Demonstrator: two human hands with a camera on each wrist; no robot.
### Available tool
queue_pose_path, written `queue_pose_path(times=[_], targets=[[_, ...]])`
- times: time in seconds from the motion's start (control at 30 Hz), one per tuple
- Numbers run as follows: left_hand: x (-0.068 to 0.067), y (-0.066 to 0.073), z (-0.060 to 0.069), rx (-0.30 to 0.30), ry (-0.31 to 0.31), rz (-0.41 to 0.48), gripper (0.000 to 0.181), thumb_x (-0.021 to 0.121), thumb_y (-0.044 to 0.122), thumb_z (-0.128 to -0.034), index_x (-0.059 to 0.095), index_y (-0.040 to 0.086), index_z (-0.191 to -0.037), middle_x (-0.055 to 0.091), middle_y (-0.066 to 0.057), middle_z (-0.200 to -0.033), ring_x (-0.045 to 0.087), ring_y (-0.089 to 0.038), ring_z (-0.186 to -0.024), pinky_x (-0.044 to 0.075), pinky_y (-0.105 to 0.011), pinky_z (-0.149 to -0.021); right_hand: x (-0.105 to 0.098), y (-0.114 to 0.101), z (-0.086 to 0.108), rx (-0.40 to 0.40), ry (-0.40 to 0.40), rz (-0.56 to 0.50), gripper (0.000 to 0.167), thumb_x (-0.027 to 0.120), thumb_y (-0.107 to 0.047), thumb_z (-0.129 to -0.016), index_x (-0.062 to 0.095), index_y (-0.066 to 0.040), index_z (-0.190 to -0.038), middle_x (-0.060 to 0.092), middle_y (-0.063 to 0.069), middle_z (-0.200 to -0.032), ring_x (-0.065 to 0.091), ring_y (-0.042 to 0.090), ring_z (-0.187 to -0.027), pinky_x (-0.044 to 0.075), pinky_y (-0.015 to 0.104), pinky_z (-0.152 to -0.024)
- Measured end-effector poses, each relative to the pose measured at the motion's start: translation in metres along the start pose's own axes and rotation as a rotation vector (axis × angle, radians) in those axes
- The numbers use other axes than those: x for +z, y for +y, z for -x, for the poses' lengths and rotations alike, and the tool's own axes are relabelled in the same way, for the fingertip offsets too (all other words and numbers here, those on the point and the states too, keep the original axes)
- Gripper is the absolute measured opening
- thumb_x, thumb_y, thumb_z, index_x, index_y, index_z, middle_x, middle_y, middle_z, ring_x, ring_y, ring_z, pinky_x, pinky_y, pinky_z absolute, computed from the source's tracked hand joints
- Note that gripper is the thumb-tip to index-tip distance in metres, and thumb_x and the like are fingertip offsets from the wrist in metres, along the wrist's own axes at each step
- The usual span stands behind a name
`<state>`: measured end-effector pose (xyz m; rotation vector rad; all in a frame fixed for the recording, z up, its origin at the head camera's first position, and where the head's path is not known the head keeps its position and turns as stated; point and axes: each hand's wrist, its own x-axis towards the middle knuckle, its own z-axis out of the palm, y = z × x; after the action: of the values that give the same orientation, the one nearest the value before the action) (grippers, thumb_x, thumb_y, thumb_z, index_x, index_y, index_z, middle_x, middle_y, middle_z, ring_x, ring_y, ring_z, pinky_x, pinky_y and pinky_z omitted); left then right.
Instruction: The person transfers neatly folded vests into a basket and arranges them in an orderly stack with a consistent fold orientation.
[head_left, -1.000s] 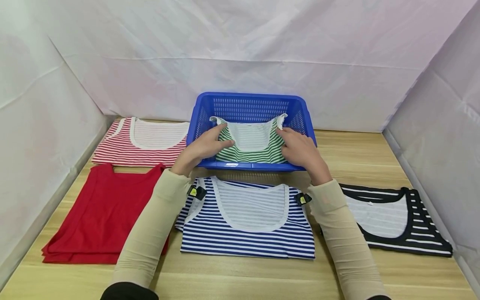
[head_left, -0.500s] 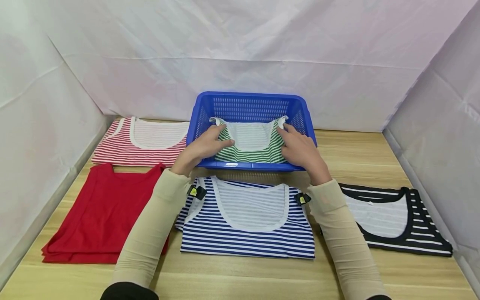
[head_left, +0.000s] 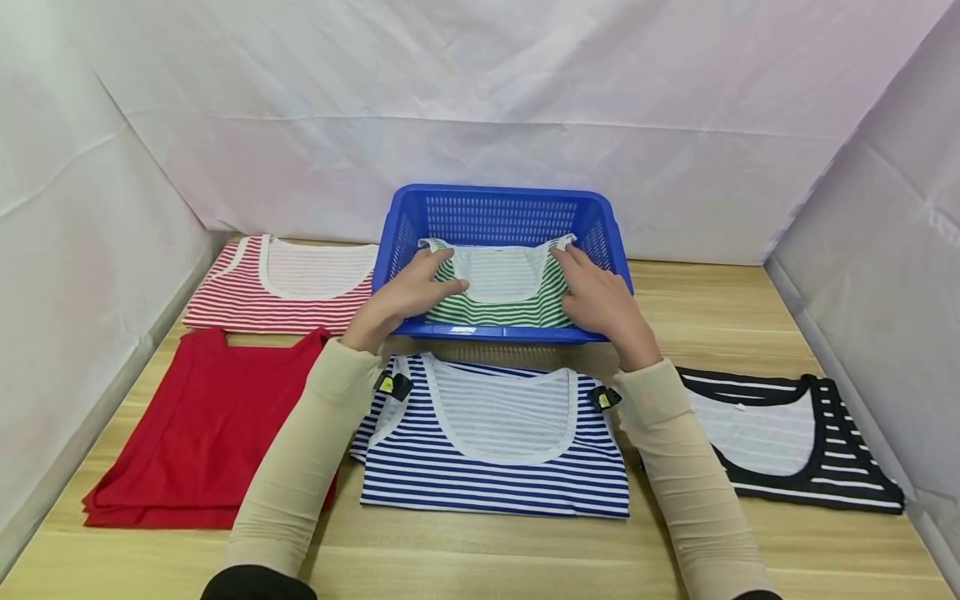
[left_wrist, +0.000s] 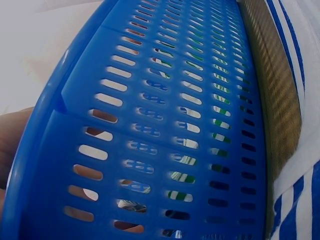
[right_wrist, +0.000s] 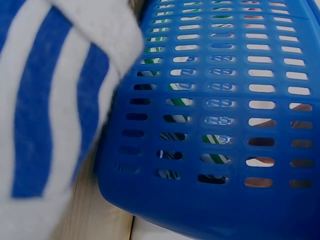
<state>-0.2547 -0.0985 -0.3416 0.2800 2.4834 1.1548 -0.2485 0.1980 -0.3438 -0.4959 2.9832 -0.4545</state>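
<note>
Table (head_left: 420,554): bright, with soft shadows beside the sleeves (head_left: 678,467) near its front edge.
Blue basket (left_wrist: 132,107): shiny rim in the left wrist view.
Blue-striped shirt (right_wrist: 60,100): blurry in the right wrist view.

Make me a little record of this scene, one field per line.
Surface: wooden table
Container: blue basket
Inside it: green-striped top
Left hand: at that top's left side
Right hand: at its right side
Nearer the person: blue-striped top
Left: red-striped top, red top
Right: black-and-white striped top
</note>
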Motion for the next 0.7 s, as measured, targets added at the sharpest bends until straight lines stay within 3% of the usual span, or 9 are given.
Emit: queue_pose_path(times=[0.3, 0.53, 0.7], targets=[[0.0001, 0.0001, 0.0004, -0.019, 0.012, -0.001, 0.078, 0.058, 0.038, -0.1036, 0.019, 0.016, -0.167, -0.008, -0.017, -0.174, -0.006, -0.034, -0.162, 0.010, -0.058, -0.129, 0.0006, 0.0001, -0.0001, 0.008, -0.007, 0.022, 0.067, 0.051, -0.014, -0.099, 0.031, -0.009, -0.163, 0.024, 0.023, -0.169, 0.031, 0.047, -0.153, 0.038, 0.071, -0.111], [0.0007, -0.0005, -0.0004, -0.020, 0.027, -0.010, 0.078, 0.058, 0.038, -0.1033, 0.019, 0.015, -0.167, -0.011, -0.016, -0.174, -0.009, -0.034, -0.162, 0.009, -0.060, -0.129, 0.0016, 0.0017, 0.0006, -0.008, -0.020, 0.076, 0.049, 0.049, -0.020, -0.102, 0.056, -0.008, -0.149, 0.025, 0.022, -0.170, 0.040, 0.048, -0.148, 0.052, 0.063, -0.092], [0.0007, -0.0025, -0.0004, 0.016, 0.035, -0.009, 0.075, 0.059, 0.037, -0.1034, 0.023, 0.018, -0.166, -0.012, -0.012, -0.175, -0.012, -0.031, -0.162, 0.006, -0.061, -0.129, 0.0019, 0.0008, 0.0005, -0.010, -0.009, 0.083, 0.046, 0.050, -0.019, -0.101, 0.062, -0.006, -0.143, 0.027, 0.022, -0.169, 0.042, 0.049, -0.146, 0.055, 0.059, -0.082]])
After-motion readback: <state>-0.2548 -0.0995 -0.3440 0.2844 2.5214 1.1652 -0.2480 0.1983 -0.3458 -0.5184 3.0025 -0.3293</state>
